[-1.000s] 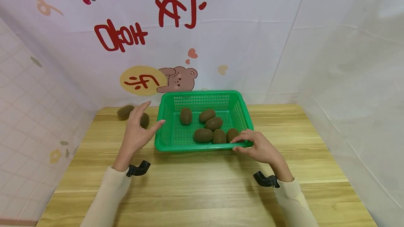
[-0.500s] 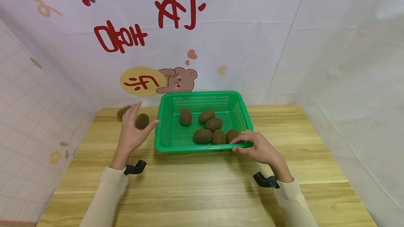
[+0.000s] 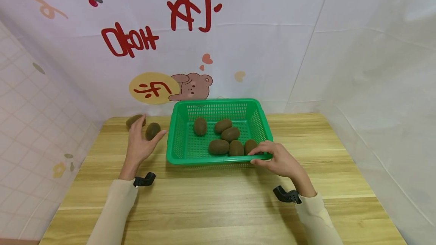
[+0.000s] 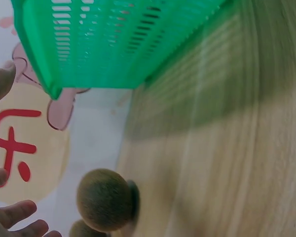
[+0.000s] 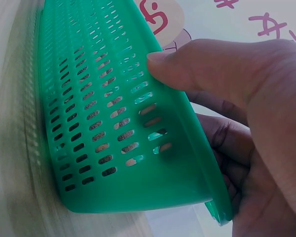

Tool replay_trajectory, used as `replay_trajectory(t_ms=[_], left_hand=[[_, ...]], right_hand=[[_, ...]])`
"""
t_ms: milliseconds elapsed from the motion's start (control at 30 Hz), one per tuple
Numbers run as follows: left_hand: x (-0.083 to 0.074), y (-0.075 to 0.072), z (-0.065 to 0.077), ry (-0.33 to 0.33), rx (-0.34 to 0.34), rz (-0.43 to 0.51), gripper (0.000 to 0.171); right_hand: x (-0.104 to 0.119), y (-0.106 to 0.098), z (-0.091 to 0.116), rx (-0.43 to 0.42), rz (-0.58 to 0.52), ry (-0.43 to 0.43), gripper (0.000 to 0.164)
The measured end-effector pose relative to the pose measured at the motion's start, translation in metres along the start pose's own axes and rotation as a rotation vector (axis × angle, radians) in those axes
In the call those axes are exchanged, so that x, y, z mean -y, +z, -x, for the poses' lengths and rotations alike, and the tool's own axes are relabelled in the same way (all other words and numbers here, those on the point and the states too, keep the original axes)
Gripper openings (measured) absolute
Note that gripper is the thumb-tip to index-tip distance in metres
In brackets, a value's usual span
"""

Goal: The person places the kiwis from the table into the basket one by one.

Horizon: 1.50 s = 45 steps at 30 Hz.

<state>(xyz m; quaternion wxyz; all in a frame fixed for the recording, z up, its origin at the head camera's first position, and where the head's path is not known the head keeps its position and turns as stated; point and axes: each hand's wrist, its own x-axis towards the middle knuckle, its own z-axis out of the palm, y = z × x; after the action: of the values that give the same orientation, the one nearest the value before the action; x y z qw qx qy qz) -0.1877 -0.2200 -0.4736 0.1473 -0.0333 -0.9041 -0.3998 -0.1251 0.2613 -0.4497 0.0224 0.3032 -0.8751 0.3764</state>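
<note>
A green plastic basket (image 3: 177,161) with slotted walls stands on the table, several brown kiwis (image 3: 219,147) lying in it. My right hand (image 3: 281,158) grips its rim at the near right corner, thumb outside and fingers inside, as the right wrist view also shows. Left of the basket, one kiwi (image 3: 153,131) lies on the table between the spread thumb and fingers of my left hand (image 3: 139,146). A second kiwi (image 3: 134,121) lies behind it, partly covered by the fingers. In the left wrist view a gap separates the fingers from the nearer kiwi (image 4: 104,200).
The wooden table (image 3: 218,203) ends at a white printed backdrop (image 3: 272,48) close behind the basket. White sheets also stand along the left and right sides. A black bracket (image 3: 144,180) is strapped to the left wrist, another bracket (image 3: 287,195) to the right.
My left hand has moved left and slightly down, away from the basket, to the kiwis on the table. The right hand and the basket have stayed in place.
</note>
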Motion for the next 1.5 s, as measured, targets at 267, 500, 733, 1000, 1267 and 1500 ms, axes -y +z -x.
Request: replay_trajectory(t_ms=[267,500,733,1000,1267,1500], left_hand=[[0.02,0.008,-0.003,-0.091,0.079,-0.01,0.107],[0.028,0.014,-0.007,-0.108,0.091,-0.029,0.1],[0.039,0.017,-0.01,-0.115,0.07,-0.045,0.078],[0.048,0.016,-0.011,-0.1,0.07,-0.074,0.063],[0.037,0.02,-0.019,-0.094,0.054,-0.036,0.062],[0.027,0.017,-0.023,-0.074,0.019,0.001,0.061]], right_hand=[[0.001,0.002,0.0,0.005,-0.006,-0.002,0.02],[0.0,0.003,-0.001,0.013,-0.001,-0.01,0.02],[0.001,0.004,-0.004,0.017,0.001,-0.032,0.02],[0.001,0.006,-0.006,0.022,0.002,-0.034,0.02],[0.0,0.0,-0.003,0.007,0.016,-0.022,0.02],[0.002,-0.002,-0.002,0.006,0.013,-0.007,0.018]])
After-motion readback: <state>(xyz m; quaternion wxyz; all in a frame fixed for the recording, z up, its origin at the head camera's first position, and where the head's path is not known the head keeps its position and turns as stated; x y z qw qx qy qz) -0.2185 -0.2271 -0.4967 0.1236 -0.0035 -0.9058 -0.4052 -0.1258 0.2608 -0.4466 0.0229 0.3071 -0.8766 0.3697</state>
